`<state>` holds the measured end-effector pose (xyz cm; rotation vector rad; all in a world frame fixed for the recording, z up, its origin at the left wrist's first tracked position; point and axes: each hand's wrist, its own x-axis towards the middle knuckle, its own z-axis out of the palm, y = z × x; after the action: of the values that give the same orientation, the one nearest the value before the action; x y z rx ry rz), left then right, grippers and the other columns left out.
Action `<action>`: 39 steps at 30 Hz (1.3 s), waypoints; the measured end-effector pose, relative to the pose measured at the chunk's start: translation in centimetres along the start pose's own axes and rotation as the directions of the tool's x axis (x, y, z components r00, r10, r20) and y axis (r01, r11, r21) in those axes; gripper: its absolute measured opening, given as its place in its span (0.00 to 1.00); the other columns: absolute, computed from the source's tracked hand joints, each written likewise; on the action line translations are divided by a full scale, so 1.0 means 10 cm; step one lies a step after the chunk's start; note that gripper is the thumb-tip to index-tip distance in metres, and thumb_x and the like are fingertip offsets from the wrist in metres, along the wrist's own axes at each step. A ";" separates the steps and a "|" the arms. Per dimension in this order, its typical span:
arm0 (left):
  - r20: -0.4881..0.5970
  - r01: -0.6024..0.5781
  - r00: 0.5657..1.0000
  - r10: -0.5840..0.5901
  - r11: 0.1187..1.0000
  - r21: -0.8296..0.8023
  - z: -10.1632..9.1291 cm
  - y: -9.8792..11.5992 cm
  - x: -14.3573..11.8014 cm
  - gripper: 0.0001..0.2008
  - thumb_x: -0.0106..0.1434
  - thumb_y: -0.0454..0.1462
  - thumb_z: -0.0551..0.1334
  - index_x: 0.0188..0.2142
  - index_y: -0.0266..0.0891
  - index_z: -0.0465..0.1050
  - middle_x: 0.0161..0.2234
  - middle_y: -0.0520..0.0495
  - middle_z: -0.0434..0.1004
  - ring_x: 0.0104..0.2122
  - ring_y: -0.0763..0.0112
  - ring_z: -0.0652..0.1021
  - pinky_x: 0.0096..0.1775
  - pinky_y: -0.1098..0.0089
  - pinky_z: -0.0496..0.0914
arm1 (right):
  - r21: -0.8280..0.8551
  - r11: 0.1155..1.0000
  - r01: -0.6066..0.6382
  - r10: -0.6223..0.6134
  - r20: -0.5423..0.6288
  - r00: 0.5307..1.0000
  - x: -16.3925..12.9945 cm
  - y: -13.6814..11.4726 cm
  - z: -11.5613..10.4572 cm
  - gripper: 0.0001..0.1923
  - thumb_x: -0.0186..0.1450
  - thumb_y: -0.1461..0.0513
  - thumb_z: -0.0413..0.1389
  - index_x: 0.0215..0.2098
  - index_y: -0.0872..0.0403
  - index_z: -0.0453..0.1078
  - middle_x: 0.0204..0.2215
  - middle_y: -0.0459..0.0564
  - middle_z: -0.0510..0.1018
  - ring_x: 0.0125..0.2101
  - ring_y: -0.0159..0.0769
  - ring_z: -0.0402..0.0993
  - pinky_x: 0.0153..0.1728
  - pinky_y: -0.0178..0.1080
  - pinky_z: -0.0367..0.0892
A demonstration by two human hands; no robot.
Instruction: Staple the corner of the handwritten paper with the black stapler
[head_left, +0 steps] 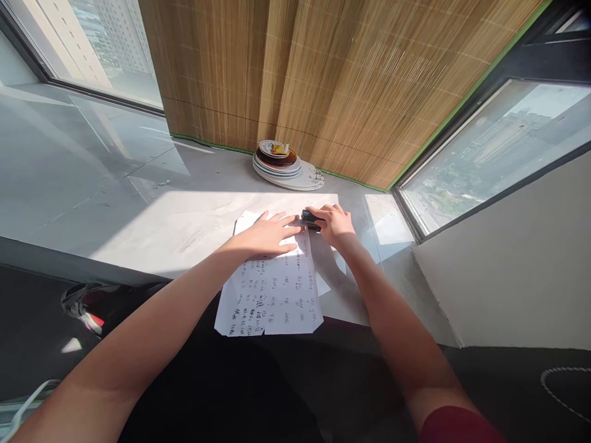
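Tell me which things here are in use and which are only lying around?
In use: left hand flat on the handwritten papers; right hand on the black stapler.
Lying about: stack of plates by the bamboo blind; shoe on the floor.

Single head view, looking forward and down over windowsill (152, 227), arm's reach

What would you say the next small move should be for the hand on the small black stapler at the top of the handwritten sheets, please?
Probably a press down on the small black stapler. The right hand already rests on it at the top right corner of the white handwritten paper sheets, and the left hand lies flat on them, pinning them to the grey sill. Whether the paper sits inside the stapler's mouth cannot be told.
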<state>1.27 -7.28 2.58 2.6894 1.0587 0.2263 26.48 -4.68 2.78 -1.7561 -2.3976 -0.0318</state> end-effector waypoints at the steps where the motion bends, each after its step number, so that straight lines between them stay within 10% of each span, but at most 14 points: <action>1: -0.008 -0.006 1.000 0.006 1.000 -0.010 0.00 0.00 0.00 0.30 0.77 0.51 0.57 0.74 0.49 0.68 0.79 0.40 0.56 0.76 0.43 0.60 0.73 0.34 0.50 | -0.017 1.000 0.009 -0.009 0.002 1.000 0.00 -0.02 -0.01 0.29 0.76 0.69 0.48 0.67 0.38 0.75 0.51 0.55 0.81 0.54 0.56 0.69 0.48 0.51 0.61; 11: -0.033 0.020 0.999 -0.023 0.997 -0.076 0.00 -0.03 -0.01 0.28 0.75 0.48 0.62 0.72 0.52 0.71 0.79 0.44 0.59 0.77 0.43 0.60 0.75 0.37 0.48 | -0.071 0.996 0.052 -0.057 -0.070 0.996 -0.07 -0.06 0.10 0.28 0.74 0.67 0.51 0.70 0.43 0.70 0.57 0.57 0.78 0.55 0.55 0.66 0.50 0.50 0.62; 17: 0.089 0.022 0.996 -0.018 0.999 -0.047 -0.02 -0.02 0.00 0.31 0.78 0.53 0.57 0.77 0.53 0.62 0.82 0.47 0.46 0.80 0.43 0.48 0.75 0.31 0.39 | 0.224 0.945 -0.236 0.282 -0.198 0.939 -0.02 0.37 0.06 0.21 0.66 0.69 0.58 0.56 0.52 0.74 0.51 0.57 0.80 0.52 0.53 0.72 0.49 0.48 0.69; 20: -0.055 0.049 0.997 -0.053 0.996 -0.069 -0.06 -0.05 0.01 0.30 0.78 0.51 0.60 0.75 0.51 0.67 0.80 0.46 0.54 0.78 0.45 0.55 0.75 0.36 0.44 | 0.389 0.888 -0.245 0.379 -0.318 0.869 -0.06 0.28 -0.07 0.16 0.63 0.66 0.60 0.49 0.52 0.72 0.46 0.56 0.80 0.49 0.51 0.74 0.49 0.48 0.69; 22: -0.317 0.132 0.936 -0.155 0.987 -0.093 -0.11 -0.12 0.02 0.21 0.80 0.45 0.57 0.66 0.45 0.75 0.72 0.43 0.71 0.70 0.50 0.69 0.72 0.45 0.58 | 0.526 0.837 -0.155 0.367 -0.327 0.871 -0.11 0.00 -0.14 0.13 0.63 0.64 0.60 0.46 0.50 0.70 0.44 0.53 0.80 0.44 0.46 0.76 0.46 0.45 0.70; 26: -0.699 0.305 0.639 -0.321 0.940 -0.152 -0.20 -0.37 0.00 0.13 0.78 0.34 0.54 0.44 0.40 0.79 0.48 0.41 0.80 0.50 0.56 0.78 0.57 0.55 0.71 | 0.674 0.737 -0.049 0.195 -0.142 0.971 -0.24 -0.81 -0.10 0.11 0.63 0.63 0.60 0.42 0.48 0.64 0.38 0.46 0.78 0.36 0.38 0.74 0.36 0.39 0.66; 30: -0.727 0.338 0.581 -0.366 0.921 -0.194 -0.21 -0.51 -0.04 0.11 0.76 0.33 0.56 0.38 0.44 0.75 0.44 0.43 0.76 0.45 0.57 0.79 0.53 0.57 0.73 | 0.589 0.804 -0.084 0.122 -0.025 0.992 -0.39 -1.27 0.07 0.10 0.66 0.63 0.59 0.42 0.48 0.63 0.39 0.48 0.78 0.37 0.40 0.74 0.35 0.38 0.64; 39: -0.669 0.287 0.661 -0.339 0.938 -0.193 -0.21 -0.44 -0.04 0.11 0.76 0.34 0.55 0.39 0.45 0.75 0.47 0.42 0.76 0.45 0.59 0.80 0.54 0.59 0.75 | 0.596 0.739 -0.313 0.386 0.006 0.922 -0.70 -0.25 0.06 0.14 0.69 0.54 0.62 0.49 0.50 0.69 0.41 0.55 0.81 0.38 0.46 0.79 0.33 0.41 0.69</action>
<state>-2.32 -4.11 3.31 2.3047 1.6468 1.2617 26.08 -12.03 1.35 -1.7758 -1.6792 0.5781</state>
